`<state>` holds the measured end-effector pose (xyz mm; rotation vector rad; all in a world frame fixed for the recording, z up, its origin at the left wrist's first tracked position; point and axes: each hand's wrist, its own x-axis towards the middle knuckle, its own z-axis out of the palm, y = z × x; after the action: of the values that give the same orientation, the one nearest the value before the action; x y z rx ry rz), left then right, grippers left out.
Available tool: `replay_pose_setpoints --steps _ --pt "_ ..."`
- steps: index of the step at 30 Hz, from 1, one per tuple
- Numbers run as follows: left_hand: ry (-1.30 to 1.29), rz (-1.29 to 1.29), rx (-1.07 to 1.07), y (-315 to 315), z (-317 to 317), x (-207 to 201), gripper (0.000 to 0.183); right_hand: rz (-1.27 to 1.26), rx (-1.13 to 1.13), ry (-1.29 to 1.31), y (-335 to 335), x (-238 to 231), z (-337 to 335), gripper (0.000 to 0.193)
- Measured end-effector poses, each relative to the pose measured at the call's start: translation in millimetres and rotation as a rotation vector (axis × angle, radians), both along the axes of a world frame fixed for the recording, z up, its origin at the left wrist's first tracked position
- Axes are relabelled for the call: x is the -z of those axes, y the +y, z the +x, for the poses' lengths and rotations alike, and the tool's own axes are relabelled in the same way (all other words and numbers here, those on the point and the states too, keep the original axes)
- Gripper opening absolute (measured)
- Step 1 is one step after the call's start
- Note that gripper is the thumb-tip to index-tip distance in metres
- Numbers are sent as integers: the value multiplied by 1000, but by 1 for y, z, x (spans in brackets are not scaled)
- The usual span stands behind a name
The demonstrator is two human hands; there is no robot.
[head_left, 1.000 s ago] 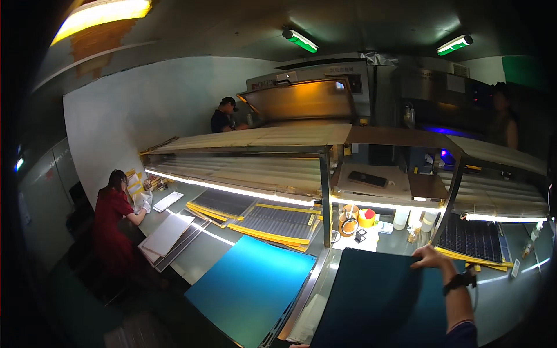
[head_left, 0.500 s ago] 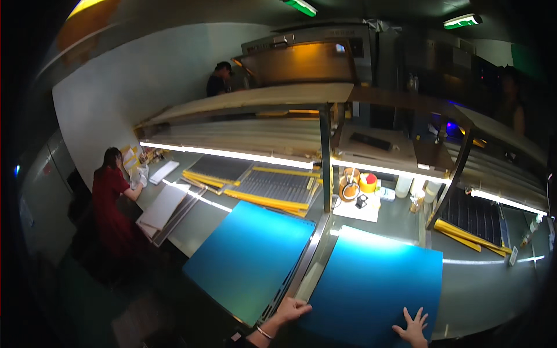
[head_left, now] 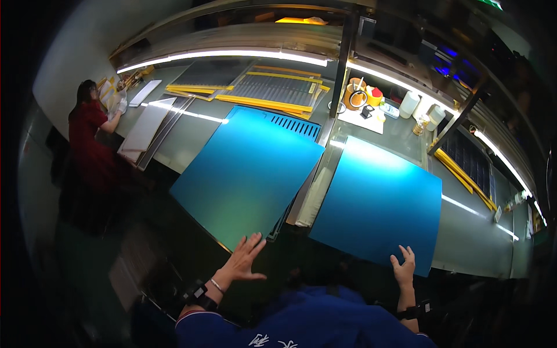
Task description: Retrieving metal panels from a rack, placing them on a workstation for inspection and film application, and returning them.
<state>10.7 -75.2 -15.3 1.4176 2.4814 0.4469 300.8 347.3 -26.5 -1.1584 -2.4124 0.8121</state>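
Observation:
Two large blue sheets lie side by side on the bench. My left hand [head_left: 246, 262] is open, fingers spread, at the near right corner of the left blue sheet [head_left: 243, 174]. Whether its fingertips touch that sheet I cannot tell. Past the left sheet's far right edge shows a slotted blue panel [head_left: 296, 128], mostly covered by it. My right hand [head_left: 404, 264] is open with bent fingers over the near edge of the right blue sheet [head_left: 380, 203], near its right corner. It holds nothing.
A metal post [head_left: 342, 64] and strip lights [head_left: 226, 55] run above the bench. Yellow-edged panels [head_left: 267, 91] lie behind the left sheet. Bottles [head_left: 409, 104] and orange tubs [head_left: 355, 95] stand behind the right one. A person in red [head_left: 90, 136] works at far left.
My left hand has left the right sheet's left edge, moved left and spread its fingers. The left sheet now sits askew, baring the slotted panel. The view has tilted down.

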Motion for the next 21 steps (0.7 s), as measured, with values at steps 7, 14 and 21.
replay_pose_setpoints --steps 7,14,21 --pt "383 262 -75 -63 -36 44 66 68 -187 101 -53 -42 -35 34" --pt "576 388 145 -48 -42 -19 36 61 -399 199 -55 -61 -63 28" --pt "712 807 -570 3 -41 -328 12 -609 -480 297 -87 -36 -126 29"
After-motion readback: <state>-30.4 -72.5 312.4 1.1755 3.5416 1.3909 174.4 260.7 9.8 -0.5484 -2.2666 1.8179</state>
